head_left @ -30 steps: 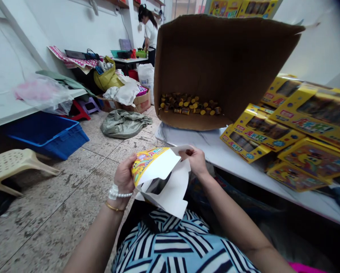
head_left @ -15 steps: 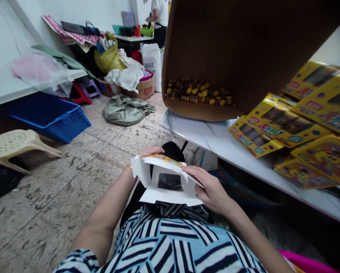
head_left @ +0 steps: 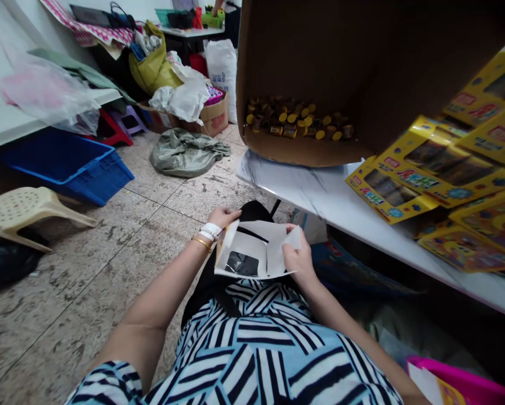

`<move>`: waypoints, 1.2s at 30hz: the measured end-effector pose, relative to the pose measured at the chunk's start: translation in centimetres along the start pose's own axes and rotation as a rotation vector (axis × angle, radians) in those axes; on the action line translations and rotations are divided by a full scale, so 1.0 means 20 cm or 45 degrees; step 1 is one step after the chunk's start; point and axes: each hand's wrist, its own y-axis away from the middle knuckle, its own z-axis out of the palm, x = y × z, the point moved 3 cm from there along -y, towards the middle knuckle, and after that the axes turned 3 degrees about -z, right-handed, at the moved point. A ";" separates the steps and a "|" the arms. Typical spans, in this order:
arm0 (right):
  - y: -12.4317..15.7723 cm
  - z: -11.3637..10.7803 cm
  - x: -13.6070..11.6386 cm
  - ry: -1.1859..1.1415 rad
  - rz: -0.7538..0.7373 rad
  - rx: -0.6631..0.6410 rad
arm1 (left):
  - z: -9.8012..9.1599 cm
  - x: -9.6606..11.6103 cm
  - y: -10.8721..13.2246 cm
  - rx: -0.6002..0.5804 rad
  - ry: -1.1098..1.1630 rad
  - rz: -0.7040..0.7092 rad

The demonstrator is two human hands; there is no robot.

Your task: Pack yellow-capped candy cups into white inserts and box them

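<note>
I hold an unfolded carton blank [head_left: 252, 253] over my lap, its white inner side and dark window facing me. My left hand [head_left: 222, 217] grips its far left edge, fingers curled behind it. My right hand [head_left: 298, 257] pinches a white flap at its right side. A large brown cardboard box [head_left: 362, 73] stands open on the white table [head_left: 320, 197] ahead, with several small yellow-capped pots [head_left: 296, 119] lying in its bottom. Yellow window boxes [head_left: 425, 174] are stacked on the table to the right.
A blue crate [head_left: 72, 169] and a beige plastic stool [head_left: 22, 211] stand on the tiled floor at left. A grey sack [head_left: 187, 154], bags and a small carton [head_left: 212, 118] lie further back. Another person stands at a far table. A pink bin [head_left: 459, 382] is at lower right.
The carton blank has come down from chest height to my lap and turned its white inside toward me. My right hand shifted from the top flap to the right flap.
</note>
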 end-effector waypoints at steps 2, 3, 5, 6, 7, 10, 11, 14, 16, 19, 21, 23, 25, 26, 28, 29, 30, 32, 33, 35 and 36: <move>0.01 0.02 0.00 -0.004 0.017 0.006 | -0.06 0.00 0.07 0.138 0.012 0.093; 0.00 0.02 -0.01 -0.005 0.025 0.002 | -0.10 0.00 0.12 0.235 0.036 0.160; 0.00 0.01 -0.03 0.005 0.030 -0.013 | -0.21 0.03 0.30 0.459 0.095 0.327; -0.01 0.01 -0.04 0.013 0.027 -0.020 | -0.27 0.05 0.40 0.585 0.122 0.421; -0.02 0.01 -0.05 0.020 0.023 -0.027 | -0.33 0.07 0.52 0.684 0.136 0.520; -0.03 0.03 -0.07 0.031 0.010 -0.043 | -0.38 0.19 0.87 0.503 -0.181 1.452; -0.03 0.04 -0.07 0.022 0.005 -0.042 | -0.35 0.22 0.95 0.291 -0.362 1.602; 0.00 0.06 -0.06 -0.042 -0.034 -0.024 | -0.28 0.27 1.03 0.272 -0.663 1.682; 0.04 0.07 -0.05 -0.115 -0.039 -0.025 | -0.22 0.30 0.98 0.345 -0.794 1.559; 0.09 0.05 -0.03 -0.219 -0.004 -0.056 | -0.13 0.34 0.87 0.314 -0.982 1.395; 0.11 0.03 -0.01 -0.302 0.045 -0.054 | -0.07 0.35 0.82 0.237 -1.113 1.344; 0.11 0.00 0.03 -0.405 0.148 -0.048 | -0.03 0.35 0.77 0.167 -1.198 1.295; 0.11 -0.03 0.07 -0.514 0.249 -0.068 | -0.01 0.33 0.73 0.144 -1.227 1.250; 0.12 -0.04 0.08 -0.554 0.269 -0.088 | -0.01 0.32 0.72 0.144 -1.232 1.235; 0.12 -0.05 0.08 -0.610 0.223 -0.146 | -0.01 0.31 0.69 0.140 -1.251 1.209; 0.13 -0.05 0.07 -0.631 0.174 -0.191 | -0.01 0.30 0.68 0.143 -1.261 1.196; 0.13 -0.05 0.05 -0.664 0.125 -0.242 | -0.02 0.30 0.67 0.152 -1.270 1.180; 0.13 -0.05 0.02 -0.781 0.091 -0.337 | -0.03 0.29 0.66 0.184 -1.278 1.144; 0.13 -0.04 0.00 -0.851 0.119 -0.367 | -0.03 0.29 0.66 0.202 -1.276 1.128; 0.11 -0.04 0.00 -0.925 0.213 -0.375 | -0.04 0.29 0.66 0.229 -1.267 1.106; 0.09 -0.04 0.01 -0.908 0.249 -0.371 | -0.04 0.29 0.66 0.233 -1.260 1.102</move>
